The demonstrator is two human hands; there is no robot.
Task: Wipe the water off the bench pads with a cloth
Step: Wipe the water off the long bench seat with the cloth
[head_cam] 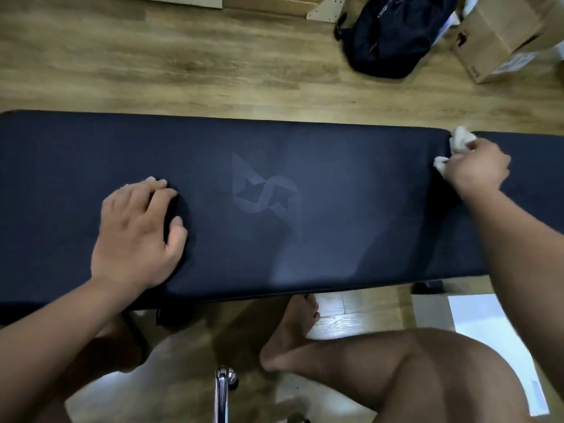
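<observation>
a long dark navy padded bench pad [351, 193] with rounded corners runs across the view from left to right. its surface looks matte and finely textured, with a faint grey geometric logo [262, 187] stamped near the middle. a paler, hazy patch spreads right of the logo toward the near edge; whether that is damp or only light i cannot tell. at the right end a narrow gap parts it from a second dark pad [537, 160], of which only a piece shows.

a small crumpled white cloth [460, 140] sits at that gap, near the far edge of the bench, bunched up and touching the long pad's corner. the right hand [479, 172] grips it, fingers curled round the cloth so that bits of it poke out above and to the left of the knuckles.

the left hand [137, 230] rests palm down on the long pad, left of the logo. its fingers are loosely bent with the tips touching the pad, the thumb apart from them, and it holds nothing.

beyond the bench lies a light wooden plank floor [152, 62], with a black fabric backpack [393, 32] and a brown cardboard box [503, 35] near each other on it at upper right. below the near edge are the person's bare foot [293, 325] and a shiny chrome metal post [222, 392].
</observation>
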